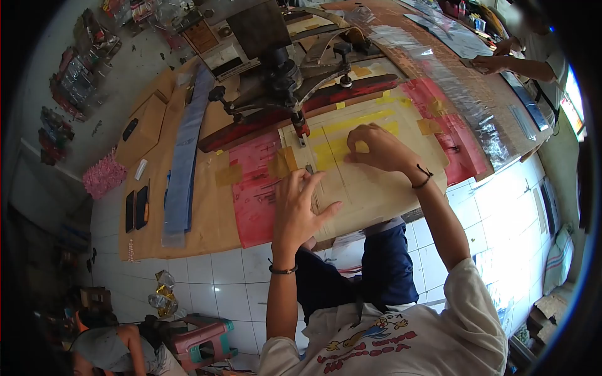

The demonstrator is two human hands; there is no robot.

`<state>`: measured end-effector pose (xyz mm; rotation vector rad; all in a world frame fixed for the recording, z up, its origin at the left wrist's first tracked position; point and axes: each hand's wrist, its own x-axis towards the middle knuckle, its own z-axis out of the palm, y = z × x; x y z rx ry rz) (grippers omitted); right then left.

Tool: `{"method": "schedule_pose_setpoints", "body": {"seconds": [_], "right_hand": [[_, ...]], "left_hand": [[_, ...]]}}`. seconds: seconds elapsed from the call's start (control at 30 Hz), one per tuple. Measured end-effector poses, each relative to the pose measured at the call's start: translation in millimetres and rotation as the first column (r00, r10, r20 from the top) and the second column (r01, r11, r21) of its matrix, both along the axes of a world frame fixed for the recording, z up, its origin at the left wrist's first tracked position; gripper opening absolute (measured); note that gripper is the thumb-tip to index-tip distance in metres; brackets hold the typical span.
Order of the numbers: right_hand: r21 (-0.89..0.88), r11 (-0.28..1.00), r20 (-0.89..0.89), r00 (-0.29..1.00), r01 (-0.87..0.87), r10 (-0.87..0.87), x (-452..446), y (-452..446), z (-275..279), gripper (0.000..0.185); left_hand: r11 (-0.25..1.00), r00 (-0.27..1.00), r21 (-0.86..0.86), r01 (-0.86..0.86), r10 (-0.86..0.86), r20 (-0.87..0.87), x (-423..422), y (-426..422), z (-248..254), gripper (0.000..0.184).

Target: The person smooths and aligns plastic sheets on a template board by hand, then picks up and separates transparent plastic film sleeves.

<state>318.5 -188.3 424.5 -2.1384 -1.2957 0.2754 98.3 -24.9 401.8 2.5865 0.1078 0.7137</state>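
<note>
My left hand [300, 203] is over the left part of a tan board [370, 194], thumb and fingers apart, its fingertips by a small dark piece [309, 168] near the board's left edge. My right hand [379, 149] hovers over the yellow tape [329, 145] on the board, its fingers curled towards the thumb; whether anything is between them is too small to tell. Just beyond my hands stands a black machine head [282, 78] with a red-tipped lower end [301, 128]. Red sheets [254, 213] lie on both sides of the board.
A long dark red bar [251, 122] crosses the table behind the board. Blue strips [188, 150], two phones [142, 207] and a pink bundle [105, 174] are at the left. Another person's hands [492, 62] work at the far right; a person [119, 348] sits at lower left.
</note>
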Motion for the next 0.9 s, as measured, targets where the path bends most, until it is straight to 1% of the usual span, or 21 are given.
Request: {"method": "schedule_pose_setpoints", "body": {"seconds": [0.03,0.1,0.13,0.2,0.27,0.3,0.33,0.43,0.47,0.53,0.6,0.63,0.67,0.7,0.73,0.77,0.8,0.87,0.9], "right_hand": [[0.046,0.999,-0.119,0.993,0.015,-0.009,-7.6,-3.6,6.4,0.037],[0.196,0.98,-0.291,0.956,0.016,0.042,-27.5,-11.8,22.0,0.034],[0.271,0.962,-0.368,0.926,0.026,0.079,-37.0,-15.0,28.1,0.034],[0.321,0.947,-0.438,0.891,0.025,0.125,-48.7,-18.4,35.6,0.042],[0.37,0.928,-0.492,0.856,0.043,0.156,-59.1,-22.5,40.4,0.052],[0.395,0.917,-0.511,0.843,0.054,0.17,-64.6,-23.3,43.3,0.057],[0.421,0.905,-0.525,0.83,0.063,0.186,-69.6,-23.4,45.9,0.062],[0.534,0.834,-0.502,0.846,0.141,0.178,-85.6,-24.4,50.4,0.077],[0.604,0.784,-0.551,0.785,0.143,0.281,-90.5,-25.3,48.4,0.078],[0.726,0.665,-0.598,0.639,0.175,0.484,-104.1,-27.5,37.3,0.08],[0.627,0.779,-0.592,0.655,0.007,0.47,-133.5,-38.7,15.9,0.072],[0.531,0.833,-0.48,0.754,-0.156,0.448,-146.8,-42.7,-0.3,0.054],[0.539,0.809,-0.42,0.758,-0.235,0.499,-166.6,-42.9,-20.9,0.035],[0.44,0.851,-0.417,0.773,-0.287,0.477,-184.0,-44.1,-49.1,0.028],[0.387,0.878,-0.548,0.696,-0.281,0.464,-200.4,-43.6,-70.1,0.022],[0.294,0.91,-0.564,0.715,-0.293,0.413,-212.5,-42.3,-109.6,0.022],[0.22,0.921,-0.527,0.756,-0.321,0.389,-220.4,-41.7,-149.8,0.022],[0.11,0.943,-0.423,0.844,-0.313,0.33,-232.3,-44.1,-236.9,0.021],[0.056,0.951,-0.36,0.882,-0.304,0.303,-235.2,-43.9,-242.5,0.02]], "left_hand": [[1.0,1.0,0.006,-0.003,0.003,0.012,0.3,0.4,-0.4,0.051],[1.0,0.999,0.025,-0.009,0.008,0.04,0.8,2.5,0.0,0.054],[0.999,0.998,0.042,-0.004,0.001,0.06,-1.1,1.8,5.1,0.052],[0.996,0.994,0.084,0.011,-0.02,0.11,-3.6,-1.5,26.8,0.049],[0.975,0.988,-0.209,0.079,-0.049,0.144,-1.2,-5.1,46.5,0.041],[0.928,0.986,-0.354,0.112,-0.058,0.159,-0.2,-8.6,56.0,0.037],[0.87,0.977,-0.468,0.155,-0.065,0.202,2.7,-16.6,64.3,0.023],[0.645,0.957,-0.71,0.283,-0.143,0.251,12.0,-16.7,62.9,0.019],[0.624,0.932,-0.71,0.327,-0.089,0.351,10.8,-18.2,67.0,0.019],[0.583,0.847,-0.694,0.423,0.018,0.531,2.9,-24.4,84.0,0.02],[0.572,0.64,-0.588,0.572,0.137,0.756,-11.1,-26.4,118.0,0.022],[0.637,0.48,-0.497,0.59,0.219,0.85,-26.2,-25.6,134.5,0.025],[0.694,0.396,-0.44,0.57,0.237,0.887,-52.4,-14.3,148.7,0.027],[0.671,0.325,-0.276,0.688,0.056,0.944,-86.5,2.1,163.1,0.028],[0.553,0.126,-0.174,0.815,0.124,0.984,-109.6,5.4,182.8,0.029],[0.57,0.116,-0.137,0.81,0.073,0.991,-139.5,10.6,199.1,0.029],[0.583,0.114,-0.106,0.806,0.023,0.993,-168.3,18.6,211.0,0.028],[0.524,0.075,0.021,0.852,-0.161,0.984,-208.2,41.6,227.0,0.024],[0.482,0.051,0.079,0.873,-0.252,0.966,-226.7,53.7,233.5,0.023]]}}
